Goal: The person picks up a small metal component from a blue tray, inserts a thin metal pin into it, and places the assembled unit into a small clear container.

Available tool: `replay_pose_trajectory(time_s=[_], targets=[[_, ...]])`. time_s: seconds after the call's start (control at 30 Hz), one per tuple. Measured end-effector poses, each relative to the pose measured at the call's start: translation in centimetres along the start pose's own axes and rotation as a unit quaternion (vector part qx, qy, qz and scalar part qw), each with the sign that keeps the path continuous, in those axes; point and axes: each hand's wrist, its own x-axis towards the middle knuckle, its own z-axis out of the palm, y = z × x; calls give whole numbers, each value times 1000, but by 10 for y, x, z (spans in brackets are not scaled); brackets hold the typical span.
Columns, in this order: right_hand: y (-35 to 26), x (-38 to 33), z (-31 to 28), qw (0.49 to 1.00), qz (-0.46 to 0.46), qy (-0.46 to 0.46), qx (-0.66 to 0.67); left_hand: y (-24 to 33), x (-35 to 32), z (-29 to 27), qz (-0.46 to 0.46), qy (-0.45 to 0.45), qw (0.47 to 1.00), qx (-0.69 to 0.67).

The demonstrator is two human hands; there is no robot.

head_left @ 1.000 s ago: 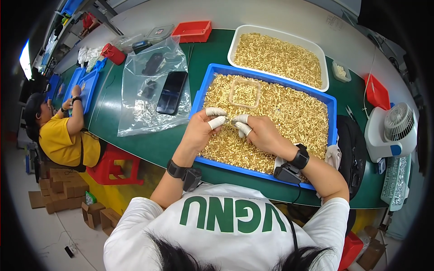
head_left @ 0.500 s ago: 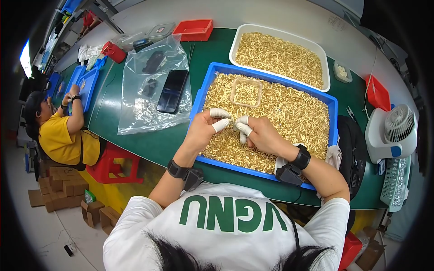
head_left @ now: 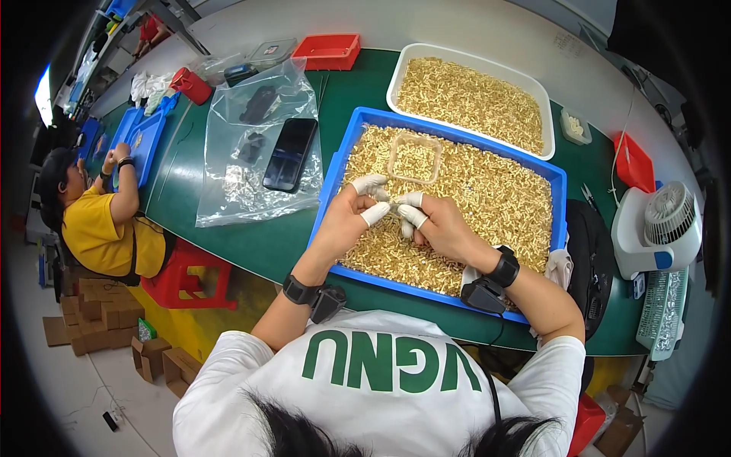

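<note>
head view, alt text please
A person's left hand and right hand, in white fingertip covers, are close together over a blue tray of small gold pieces. Behind, a white tray holds more; a black phone lies to the left.

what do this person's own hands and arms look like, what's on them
The left hand and right hand both wear white finger covers on the thumb and at least one finger. Around each wrist is a black band with a dark, boxy unit beside it. The sleeves are white and short.
</note>
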Motion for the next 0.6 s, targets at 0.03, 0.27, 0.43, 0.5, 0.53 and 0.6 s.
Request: replay_pose_trajectory(time_s=[0.03,0.27,0.43,0.5,0.53,0.6], targets=[[0,0,-1,1000,-3,7,6,5,-2,-5,16,-14,987,161],[5,4,-13,997,52,47,-19,12,-9,-31,161,-146,739,637],[11,8,-14,990,120,72,14,5,-10,-30,112,-145,761,622],[10,9,-16,991,117,66,18,0,-8,-31,109,-132,771,614],[8,9,-17,991,114,59,23,-3,-7,-30,109,-132,771,614],[6,8,-17,992,112,50,28,-7,-4,-26,132,-88,839,520]])
